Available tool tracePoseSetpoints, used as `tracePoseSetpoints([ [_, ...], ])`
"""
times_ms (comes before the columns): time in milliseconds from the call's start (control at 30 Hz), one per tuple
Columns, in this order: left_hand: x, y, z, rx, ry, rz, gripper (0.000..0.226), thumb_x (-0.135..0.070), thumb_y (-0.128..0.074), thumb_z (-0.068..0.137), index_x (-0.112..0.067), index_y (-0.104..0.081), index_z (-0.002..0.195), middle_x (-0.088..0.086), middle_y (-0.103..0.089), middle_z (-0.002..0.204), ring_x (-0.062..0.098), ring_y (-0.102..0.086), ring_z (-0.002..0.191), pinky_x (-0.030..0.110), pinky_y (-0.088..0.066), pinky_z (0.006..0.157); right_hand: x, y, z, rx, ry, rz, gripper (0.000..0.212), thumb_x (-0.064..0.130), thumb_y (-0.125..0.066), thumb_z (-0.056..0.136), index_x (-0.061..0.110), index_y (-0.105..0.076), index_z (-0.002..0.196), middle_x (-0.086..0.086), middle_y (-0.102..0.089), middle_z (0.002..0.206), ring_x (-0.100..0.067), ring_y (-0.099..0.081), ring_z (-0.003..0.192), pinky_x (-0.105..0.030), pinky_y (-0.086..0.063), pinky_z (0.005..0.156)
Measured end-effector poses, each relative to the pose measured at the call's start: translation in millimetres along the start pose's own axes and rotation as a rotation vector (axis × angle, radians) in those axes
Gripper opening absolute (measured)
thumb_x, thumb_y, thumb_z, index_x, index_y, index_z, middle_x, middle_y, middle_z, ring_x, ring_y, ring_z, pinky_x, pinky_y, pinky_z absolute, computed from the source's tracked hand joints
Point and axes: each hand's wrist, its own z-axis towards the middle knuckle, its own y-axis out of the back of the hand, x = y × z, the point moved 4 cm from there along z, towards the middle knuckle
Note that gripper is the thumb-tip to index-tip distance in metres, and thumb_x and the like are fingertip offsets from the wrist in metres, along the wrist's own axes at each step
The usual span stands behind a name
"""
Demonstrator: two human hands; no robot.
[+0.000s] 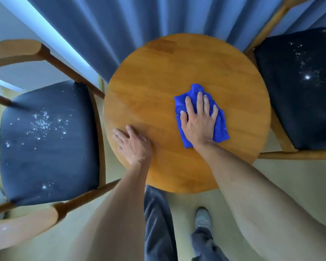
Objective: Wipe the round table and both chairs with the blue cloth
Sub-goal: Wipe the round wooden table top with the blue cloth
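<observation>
The round wooden table (167,72) fills the middle of the view. A crumpled blue cloth (220,127) lies on its right half, pressed flat under my right hand (198,121), whose fingers are spread over it. My left hand (134,146) rests palm down on the table's near left edge, fingers apart, holding nothing. The left chair (45,157) has a dark seat dotted with white crumbs or powder. On the right chair (299,100), the dark seat also carries white specks.
Blue curtains (139,21) hang right behind the table. Both chairs have wooden frames and arms close against the table's sides. My legs and a grey shoe (202,219) stand on the pale floor at the table's near edge.
</observation>
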Motion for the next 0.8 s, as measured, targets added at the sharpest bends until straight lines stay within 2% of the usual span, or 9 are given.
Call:
tracePoseSetpoints([
  [133,-31,-40,-81,0.037,-0.018,-0.069,0.060,-0.023,-0.038,0.096,-0.017,-0.019,0.153,0.021,0.003,0.161,0.036,0.002,0.149,0.048,-0.023,0.112,-84,8,-63,-0.001,-0.159,-0.009,0.049,0.047,-0.028,0.103,0.026,-0.041,0.146,-0.014,-0.030,0.159,-0.032,-0.029,0.145,-0.060,-0.026,0.109],
  [267,-73,-71,-144,0.096,-0.199,-0.047,0.067,-0.022,-0.045,0.091,-0.016,-0.020,0.153,0.020,0.006,0.161,0.035,0.005,0.149,0.047,-0.022,0.113,-139,13,-96,-0.026,-0.232,0.010,0.048,0.046,-0.030,0.104,0.027,-0.042,0.146,-0.014,-0.030,0.158,-0.031,-0.029,0.146,-0.059,-0.028,0.108],
  [400,-90,-92,-175,0.102,-0.326,0.009,0.066,-0.017,-0.045,0.089,-0.018,-0.024,0.152,0.019,0.003,0.162,0.035,0.003,0.149,0.045,-0.022,0.113,-166,11,-120,-0.066,-0.297,0.058,0.045,0.042,-0.031,0.105,0.028,-0.043,0.146,-0.013,-0.030,0.159,-0.031,-0.028,0.146,-0.056,-0.028,0.110],
  [533,-72,-94,-179,0.041,-0.458,0.074,0.065,-0.014,-0.042,0.087,-0.023,-0.028,0.149,0.017,-0.003,0.162,0.034,-0.002,0.149,0.045,-0.017,0.115,-165,8,-125,-0.119,-0.296,0.075,0.045,0.040,-0.033,0.105,0.025,-0.048,0.144,-0.016,-0.034,0.156,-0.033,-0.032,0.144,-0.054,-0.031,0.109],
  [600,-49,-91,-174,0.003,-0.430,0.085,0.065,-0.015,-0.043,0.086,-0.023,-0.027,0.149,0.018,-0.004,0.162,0.034,-0.003,0.149,0.047,-0.014,0.116,-160,6,-126,-0.149,-0.320,0.064,0.044,0.037,-0.035,0.104,0.023,-0.050,0.143,-0.017,-0.038,0.154,-0.035,-0.036,0.142,-0.054,-0.033,0.107],
  [733,5,-80,-157,-0.075,-0.234,0.046,0.069,-0.018,-0.040,0.087,-0.016,-0.017,0.152,0.022,-0.003,0.161,0.036,-0.005,0.149,0.050,-0.014,0.116,-145,5,-136,-0.172,-0.399,0.050,0.043,0.032,-0.037,0.102,0.020,-0.052,0.140,-0.018,-0.041,0.152,-0.037,-0.041,0.137,-0.054,-0.037,0.102],
  [800,28,-72,-148,-0.115,-0.218,0.050,0.066,-0.019,-0.036,0.090,-0.013,-0.014,0.153,0.023,-0.004,0.160,0.036,-0.007,0.148,0.049,-0.016,0.116,-129,5,-144,-0.169,-0.440,0.047,0.043,0.031,-0.038,0.101,0.019,-0.053,0.139,-0.019,-0.042,0.151,-0.037,-0.042,0.136,-0.054,-0.038,0.100],
])
